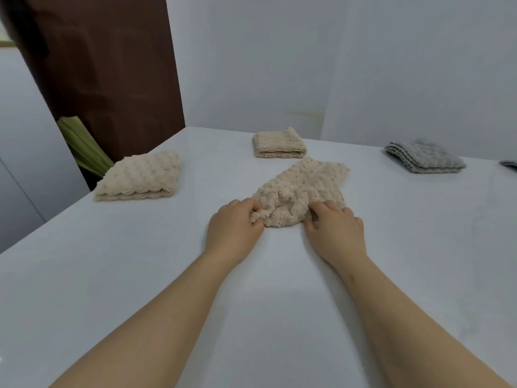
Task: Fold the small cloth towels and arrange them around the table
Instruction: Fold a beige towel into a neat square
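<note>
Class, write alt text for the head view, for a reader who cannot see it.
A person's left hand and right hand grip the near edge of a rumpled beige towel on a white table. Beyond lie a left folded beige towel, a far folded beige towel and, to the right, a folded grey towel.

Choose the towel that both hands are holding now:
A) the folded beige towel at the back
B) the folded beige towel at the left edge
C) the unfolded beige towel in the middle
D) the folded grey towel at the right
C: the left hand and the right hand both grip the near edge of the unfolded beige towel.
</note>
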Motion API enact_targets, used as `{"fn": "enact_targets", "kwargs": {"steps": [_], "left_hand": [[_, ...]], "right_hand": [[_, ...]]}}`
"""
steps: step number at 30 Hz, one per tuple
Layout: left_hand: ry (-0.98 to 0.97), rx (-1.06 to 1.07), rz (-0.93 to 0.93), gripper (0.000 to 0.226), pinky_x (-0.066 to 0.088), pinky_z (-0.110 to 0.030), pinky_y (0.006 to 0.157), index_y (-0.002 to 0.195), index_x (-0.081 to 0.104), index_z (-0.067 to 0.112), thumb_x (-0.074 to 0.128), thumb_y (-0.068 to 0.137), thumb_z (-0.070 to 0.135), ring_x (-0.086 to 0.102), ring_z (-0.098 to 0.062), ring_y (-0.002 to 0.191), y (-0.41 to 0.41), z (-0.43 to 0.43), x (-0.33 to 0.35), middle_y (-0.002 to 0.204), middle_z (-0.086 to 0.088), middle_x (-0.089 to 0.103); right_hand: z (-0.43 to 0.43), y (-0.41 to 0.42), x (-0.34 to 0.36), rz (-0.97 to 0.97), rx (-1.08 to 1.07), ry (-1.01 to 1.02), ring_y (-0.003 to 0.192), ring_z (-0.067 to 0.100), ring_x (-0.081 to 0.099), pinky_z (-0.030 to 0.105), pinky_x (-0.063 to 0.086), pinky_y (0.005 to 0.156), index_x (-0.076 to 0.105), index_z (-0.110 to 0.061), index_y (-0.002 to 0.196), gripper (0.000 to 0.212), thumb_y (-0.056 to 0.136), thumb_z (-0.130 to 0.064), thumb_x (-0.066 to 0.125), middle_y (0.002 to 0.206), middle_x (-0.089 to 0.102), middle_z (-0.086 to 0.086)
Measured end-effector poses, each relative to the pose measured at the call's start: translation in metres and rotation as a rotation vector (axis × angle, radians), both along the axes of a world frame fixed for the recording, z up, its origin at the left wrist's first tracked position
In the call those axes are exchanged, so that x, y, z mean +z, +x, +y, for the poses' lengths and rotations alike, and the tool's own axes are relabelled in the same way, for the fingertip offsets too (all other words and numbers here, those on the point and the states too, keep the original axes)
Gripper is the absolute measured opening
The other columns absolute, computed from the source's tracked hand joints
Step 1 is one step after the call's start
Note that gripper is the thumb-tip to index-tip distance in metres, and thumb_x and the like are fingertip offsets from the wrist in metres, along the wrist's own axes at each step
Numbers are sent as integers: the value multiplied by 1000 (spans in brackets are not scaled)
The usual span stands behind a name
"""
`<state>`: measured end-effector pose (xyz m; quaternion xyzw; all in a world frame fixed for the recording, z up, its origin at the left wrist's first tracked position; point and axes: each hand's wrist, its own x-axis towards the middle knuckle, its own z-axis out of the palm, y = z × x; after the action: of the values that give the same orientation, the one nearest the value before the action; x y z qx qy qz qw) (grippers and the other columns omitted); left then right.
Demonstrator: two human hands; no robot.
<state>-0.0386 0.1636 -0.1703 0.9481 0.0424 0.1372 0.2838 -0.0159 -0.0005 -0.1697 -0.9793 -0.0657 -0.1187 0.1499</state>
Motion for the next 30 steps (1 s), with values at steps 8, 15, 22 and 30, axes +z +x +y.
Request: {"fn": "enact_targets", "kwargs": {"steps": [8,15,22,30], "left_hand": [[-215,110,-51,12,38,-27,65,90,64,22,56,84,30,54,-15,79,-63,4,4,76,8,58],[-263,53,-91,14,41,-28,71,87,48,28,60,81,33,53,-12,87,-62,3,4,96,11,49],[-62,34,-7,22,38,-27,77,109,57,36,52,87,38,54,-15,100,-53,0,3,108,9,57],[-14,302,61,25,29,-27,52,70,44,21,42,85,40,52,-17,70,-33,-12,9,73,4,55]], "right_hand": [[1,-67,0,-70,55,127,89,23,43,34,35,86,49,-17,78,12,87,-20,43,81,47,-1],[-14,-100,5,-36,84,164,83,16,37,28,32,79,35,-23,60,26,83,-28,46,68,44,-11],[-12,-78,14,73,98,237,95,18,51,31,38,81,53,-29,102,21,83,-34,46,96,59,-7],[-11,-70,5,-3,127,114,95,18,39,29,27,77,55,-28,96,17,93,-35,40,90,44,-6]]}}
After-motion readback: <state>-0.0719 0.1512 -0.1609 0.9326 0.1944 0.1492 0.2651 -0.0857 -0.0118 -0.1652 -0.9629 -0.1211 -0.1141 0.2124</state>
